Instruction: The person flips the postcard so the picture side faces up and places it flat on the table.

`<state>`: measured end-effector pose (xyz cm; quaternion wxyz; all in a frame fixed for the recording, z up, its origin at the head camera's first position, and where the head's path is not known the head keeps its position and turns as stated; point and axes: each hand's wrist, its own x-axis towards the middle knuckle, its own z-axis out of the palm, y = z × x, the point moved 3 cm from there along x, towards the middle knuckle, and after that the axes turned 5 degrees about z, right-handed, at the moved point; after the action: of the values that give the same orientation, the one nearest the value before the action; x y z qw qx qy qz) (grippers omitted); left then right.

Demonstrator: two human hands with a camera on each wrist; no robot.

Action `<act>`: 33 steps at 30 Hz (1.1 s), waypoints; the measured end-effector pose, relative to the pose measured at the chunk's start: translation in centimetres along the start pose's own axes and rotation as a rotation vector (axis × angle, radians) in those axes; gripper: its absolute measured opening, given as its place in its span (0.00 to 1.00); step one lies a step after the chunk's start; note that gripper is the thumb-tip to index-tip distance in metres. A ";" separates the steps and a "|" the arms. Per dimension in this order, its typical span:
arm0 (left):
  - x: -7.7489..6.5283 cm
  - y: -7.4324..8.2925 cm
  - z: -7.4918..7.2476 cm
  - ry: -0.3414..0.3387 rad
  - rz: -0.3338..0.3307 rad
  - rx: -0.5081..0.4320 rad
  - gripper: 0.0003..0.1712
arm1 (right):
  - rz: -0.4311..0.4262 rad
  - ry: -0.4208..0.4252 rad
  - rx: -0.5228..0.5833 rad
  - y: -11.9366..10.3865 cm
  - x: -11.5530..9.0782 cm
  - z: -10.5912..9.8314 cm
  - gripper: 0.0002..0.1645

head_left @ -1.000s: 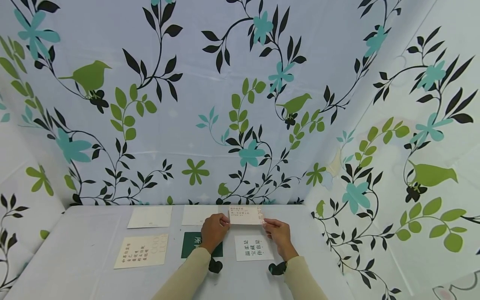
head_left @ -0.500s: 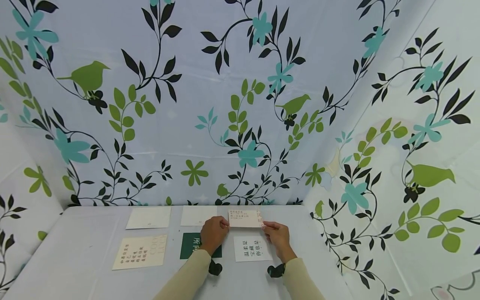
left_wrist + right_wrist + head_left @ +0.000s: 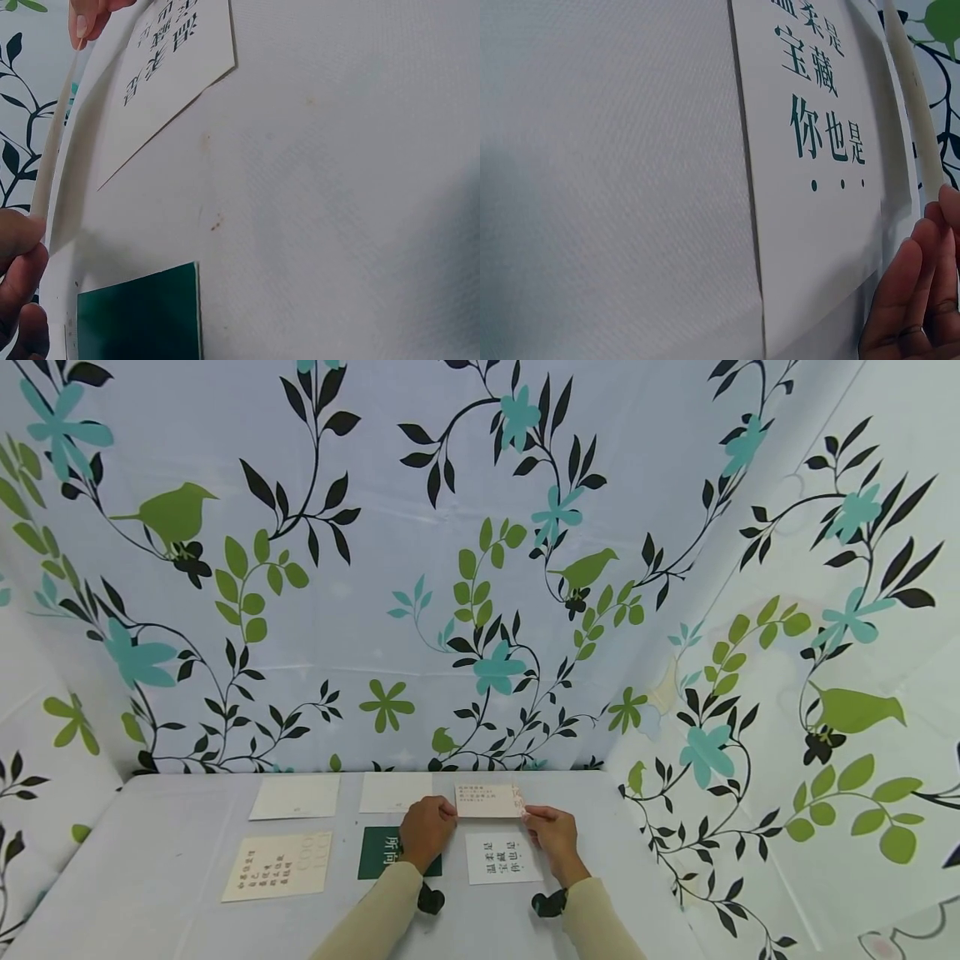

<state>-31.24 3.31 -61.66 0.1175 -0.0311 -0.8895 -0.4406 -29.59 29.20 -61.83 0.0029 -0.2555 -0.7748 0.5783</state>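
A cream card with small printed lines and a reddish pattern along its right end is held between both hands near the table's back edge. My left hand pinches its left end, and my right hand grips the right end between thumb and fingers. Both wrist views catch this card nearly edge-on, raised over the table. Just in front lies a white card with large dark characters. Beneath my left forearm and hand is a dark green card, its right part covered.
A cream card with several columns of writing lies front left. Behind it rest two nearly blank pale cards, the other pale card being closer to my left hand. A patterned cloth wall rises right behind the table.
The held card has come slightly down in the head view and looks a little shorter from top to bottom. Both hands keep their grip; the other cards stay put.
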 end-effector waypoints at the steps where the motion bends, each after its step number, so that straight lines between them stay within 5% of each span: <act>1: -0.1 0.0 0.0 0.002 0.001 -0.001 0.08 | 0.003 0.000 0.002 0.0 0.0 0.0 0.12; 19: -0.4 0.1 0.2 -0.030 0.011 0.051 0.01 | 0.026 0.065 -0.041 0.2 0.0 0.7 0.11; 33: -0.7 0.3 0.2 -0.149 0.019 0.123 0.13 | 0.046 0.021 -0.095 -0.1 0.0 1.1 0.19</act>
<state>-30.56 3.70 -61.67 0.0567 -0.0648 -0.9207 -0.3806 -30.02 28.16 -62.09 -0.0144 -0.2793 -0.7953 0.5379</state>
